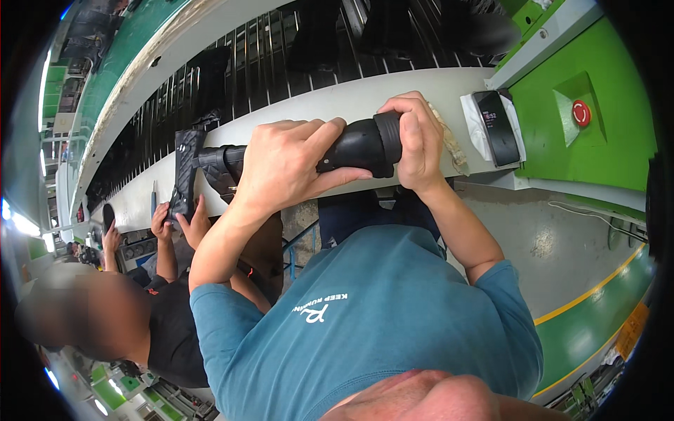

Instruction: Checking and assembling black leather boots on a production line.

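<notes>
A tall black boot (pixel 349 145) lies sideways across in front of me over the pale ledge. Its treaded sole (pixel 187 165) faces left, and a strap with a small metal buckle shows near the ankle. My left hand (pixel 291 161) is closed over the middle of the shaft, thumb along the near side, hiding part of it. At the ridged collar on the right end, my right hand (pixel 419 144) grips with fingers curled round the edge. Another person's hands (pixel 181 223) are at the sole's near end; whether they touch it I cannot tell.
A pale ledge (pixel 449 88) runs along a rack of metal rollers (pixel 263 67) carrying dark items. To the right are a phone (pixel 497 128) on white paper and a green panel (pixel 611 77) with a red button (pixel 581 113). A person in black (pixel 172 330) stands close on the left.
</notes>
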Available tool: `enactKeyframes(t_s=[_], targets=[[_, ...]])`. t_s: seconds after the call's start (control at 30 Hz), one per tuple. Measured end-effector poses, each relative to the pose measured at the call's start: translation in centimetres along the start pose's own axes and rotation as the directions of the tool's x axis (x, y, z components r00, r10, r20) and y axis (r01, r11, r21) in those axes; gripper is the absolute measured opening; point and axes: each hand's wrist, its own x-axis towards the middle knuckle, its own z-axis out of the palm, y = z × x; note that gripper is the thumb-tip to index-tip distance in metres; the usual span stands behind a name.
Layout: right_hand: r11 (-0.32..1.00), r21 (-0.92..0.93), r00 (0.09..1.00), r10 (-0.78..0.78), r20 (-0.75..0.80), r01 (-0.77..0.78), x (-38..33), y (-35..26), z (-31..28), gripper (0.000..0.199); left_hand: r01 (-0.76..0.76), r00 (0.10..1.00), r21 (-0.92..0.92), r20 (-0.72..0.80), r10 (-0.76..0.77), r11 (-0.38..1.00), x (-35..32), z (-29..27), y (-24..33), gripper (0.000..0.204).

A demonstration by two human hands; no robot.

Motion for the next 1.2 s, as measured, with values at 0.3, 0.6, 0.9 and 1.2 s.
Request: enactKeyframes(t_s=[0.3, 0.6, 0.9, 1.2], targets=[[0.999, 0.025, 0.998, -0.045, -0.044, 0.046, 0.0, 0.0, -0.1, 0.036, -0.081, 0.996, -0.004, -0.035, 0.080, 0.997, 0.8, 0.6, -0.1, 0.070], [0.955, -0.163, 0.967, -0.233, 0.100, 0.247, 2.0, -1.5, -0.9, 0.039, -0.080, 0.973, -0.224, -0.227, 0.028, 0.971, -0.2, 3.2, -1.8, 0.067], [0.972, -0.038, 0.778, -0.160, 0.607, 0.230, -0.9, 3.8, -3.4, 0.061, 0.266, 0.936, -0.284, -0.153, -0.317, 0.921, -12.0, 11.2, 0.0, 0.064], [0.932, -0.069, 0.645, -0.191, 0.740, 0.355, -0.6, 3.4, -2.5, 0.043, 0.330, 0.767, -0.480, -0.366, -0.527, 0.813, -12.7, 15.6, 3.5, 0.090]])
